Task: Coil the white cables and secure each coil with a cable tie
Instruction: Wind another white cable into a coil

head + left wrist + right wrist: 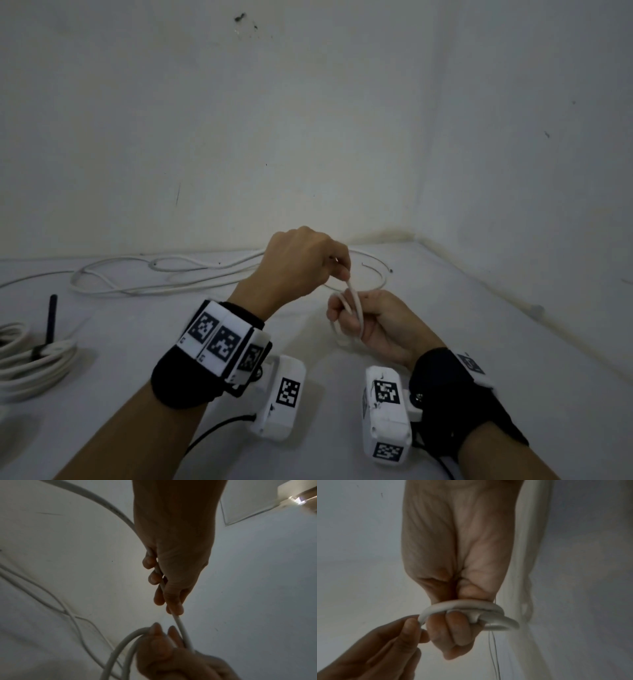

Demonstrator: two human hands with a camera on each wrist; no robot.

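Note:
A white cable (164, 275) lies loose along the back of the white surface and runs up to my hands. My left hand (342, 270) is raised and holds the cable (181, 628) between curled fingers and thumb, just above my right hand. My right hand (346, 320) is a fist gripping a few small loops of the same cable (464, 605). In the right wrist view the loops cross over its curled fingers (453, 628), and the left hand (412, 626) pinches the strand beside them. A finished white coil (30, 359) lies at the far left with a black cable tie (51, 320) around it.
Both hands hover over a white surface (342, 377) in a corner between white walls (308, 120). The loose cable spreads from the left edge to behind the hands. Black wrist bands with marker blocks and thin black leads hang below both forearms.

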